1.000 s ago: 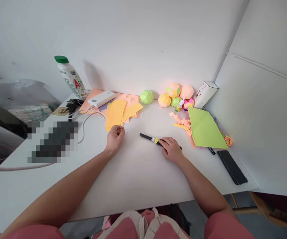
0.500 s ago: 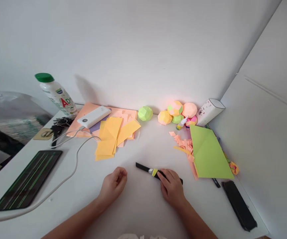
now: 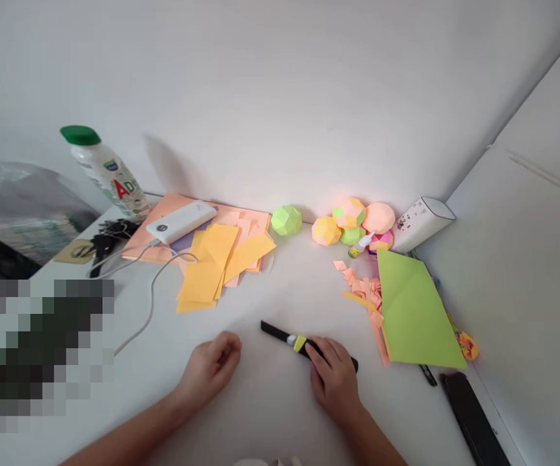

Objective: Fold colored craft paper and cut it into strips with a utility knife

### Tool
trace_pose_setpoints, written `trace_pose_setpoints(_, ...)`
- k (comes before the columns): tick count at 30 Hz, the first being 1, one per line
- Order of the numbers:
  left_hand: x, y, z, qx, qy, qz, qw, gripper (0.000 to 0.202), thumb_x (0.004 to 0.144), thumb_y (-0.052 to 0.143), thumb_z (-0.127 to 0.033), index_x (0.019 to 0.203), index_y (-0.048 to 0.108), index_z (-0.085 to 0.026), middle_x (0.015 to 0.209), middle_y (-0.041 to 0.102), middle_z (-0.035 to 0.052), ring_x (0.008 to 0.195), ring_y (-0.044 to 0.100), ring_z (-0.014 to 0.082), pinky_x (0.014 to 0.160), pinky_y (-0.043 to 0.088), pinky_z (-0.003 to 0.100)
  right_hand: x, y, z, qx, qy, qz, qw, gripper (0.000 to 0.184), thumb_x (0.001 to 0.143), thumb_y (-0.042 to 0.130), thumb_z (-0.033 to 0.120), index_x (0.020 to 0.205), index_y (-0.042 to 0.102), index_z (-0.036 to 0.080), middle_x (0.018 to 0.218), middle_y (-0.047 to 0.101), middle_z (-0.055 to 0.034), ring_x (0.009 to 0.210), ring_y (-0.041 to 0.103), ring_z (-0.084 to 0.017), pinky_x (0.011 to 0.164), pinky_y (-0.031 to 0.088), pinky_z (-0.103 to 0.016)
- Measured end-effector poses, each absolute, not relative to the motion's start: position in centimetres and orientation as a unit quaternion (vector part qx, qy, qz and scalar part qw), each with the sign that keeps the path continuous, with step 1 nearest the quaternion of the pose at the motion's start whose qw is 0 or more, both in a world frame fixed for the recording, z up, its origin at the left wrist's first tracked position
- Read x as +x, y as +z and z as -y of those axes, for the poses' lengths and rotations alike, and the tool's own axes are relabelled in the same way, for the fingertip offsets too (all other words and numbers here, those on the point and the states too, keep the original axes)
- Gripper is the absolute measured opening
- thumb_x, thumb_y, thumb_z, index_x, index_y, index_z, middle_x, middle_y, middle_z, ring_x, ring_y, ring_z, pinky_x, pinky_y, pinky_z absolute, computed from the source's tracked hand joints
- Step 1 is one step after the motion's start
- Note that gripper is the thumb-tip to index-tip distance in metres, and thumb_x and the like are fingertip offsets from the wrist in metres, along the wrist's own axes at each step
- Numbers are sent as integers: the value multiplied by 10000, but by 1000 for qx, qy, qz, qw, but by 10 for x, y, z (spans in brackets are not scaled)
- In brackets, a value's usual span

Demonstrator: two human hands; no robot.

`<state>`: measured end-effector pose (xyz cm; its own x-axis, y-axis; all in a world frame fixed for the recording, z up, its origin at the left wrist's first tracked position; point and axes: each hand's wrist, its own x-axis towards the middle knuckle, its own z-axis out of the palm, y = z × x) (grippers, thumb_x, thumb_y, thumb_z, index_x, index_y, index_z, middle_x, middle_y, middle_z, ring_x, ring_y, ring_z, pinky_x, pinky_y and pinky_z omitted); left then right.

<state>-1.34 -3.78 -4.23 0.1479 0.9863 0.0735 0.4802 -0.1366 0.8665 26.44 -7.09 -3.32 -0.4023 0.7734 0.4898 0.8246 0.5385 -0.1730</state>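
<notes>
In the head view, the right hand has its fingers pressed together over the handle of the knife, which is low over the white table, its tip pointing left and away from the person. The left hand rests with fingers curled in, just beside that tip, nearest the yellow paper, while pink scraps and green paper lie beyond the right hand.

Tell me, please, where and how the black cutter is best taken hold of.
Probably by the handle of the black cutter, from above and the right, where the right hand lies over it: the cutter rests flat, its handle thicker than the narrow blade, which points left.
</notes>
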Motion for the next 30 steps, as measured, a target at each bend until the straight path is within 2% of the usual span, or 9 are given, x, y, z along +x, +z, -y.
trace_pose_setpoints(10,-12,-35,33,638,347,-548,415,96,735,459,-338,751,457,-243,512,404,-80,468,370,112,477,328,232,259,-36,65,-471,-50,833,285,442,821,459,70,1212,614,208,1121,663,-103,1007,593,-248,816,523,-434)
trace_pose_setpoints(18,-13,-36,34,646,336,-547,412,112,736,453,-354,752,459,-243,513,401,-78,466,376,117,485,330,239,259,-35,68,-478,-46,833,275,419,829,471,74,1196,628,202,1133,659,-99,1012,582,-240,838,514,-416)
trace_pose_setpoints(23,-16,-42,40,687,318,-538,371,97,782,440,-326,740,463,-242,499,427,-77,450,398,120,484,352,238,262,-34,71,-477,-44,830,284,437,826,473,61,1215,614,203,1144,663,-103,1028,590,-247,841,524,-433)
trace_pose_setpoints(30,-17,-47,41,744,308,-505,311,169,843,413,-295,698,480,-237,502,492,-52,443,443,119,478,387,233,265,-33,74,-495,-28,821,283,541,818,473,78,1316,558,272,1153,675,-86,982,647,-260,783,567,-453)
